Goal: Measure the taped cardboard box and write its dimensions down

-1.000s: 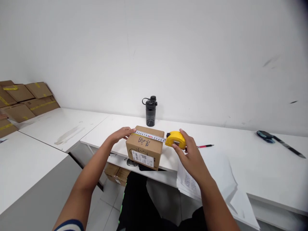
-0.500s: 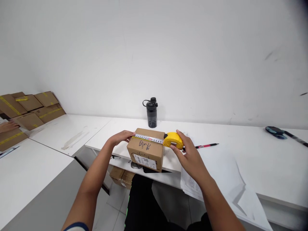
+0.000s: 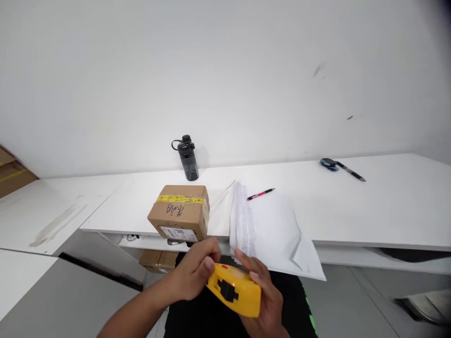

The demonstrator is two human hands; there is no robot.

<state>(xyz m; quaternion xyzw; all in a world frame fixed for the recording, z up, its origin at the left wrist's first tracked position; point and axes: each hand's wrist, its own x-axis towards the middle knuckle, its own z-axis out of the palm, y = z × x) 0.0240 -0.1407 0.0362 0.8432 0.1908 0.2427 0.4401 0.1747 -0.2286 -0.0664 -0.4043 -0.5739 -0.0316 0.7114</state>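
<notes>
A yellow tape measure (image 3: pixel 235 291) with its tape wound in sits low in the view, off the table, over my lap. My right hand (image 3: pixel 262 300) cups it from below and behind. My left hand (image 3: pixel 195 270) grips its left end with the thumb on top. A small cardboard box (image 3: pixel 179 212) with yellow tape and black handwriting stands at the white table's (image 3: pixel 317 206) front edge, beyond my hands and apart from them.
A stack of white papers (image 3: pixel 271 230) overhangs the table edge right of the box, with a red pen (image 3: pixel 260 194) behind it. A dark water bottle (image 3: pixel 187 158) stands by the wall. A dark tool (image 3: pixel 340 167) lies far right. More boxes (image 3: pixel 157 259) sit under the table.
The tape came off the box top and retracted into the case. Both hands pulled back toward my lap with the tape measure. The view turned right.
</notes>
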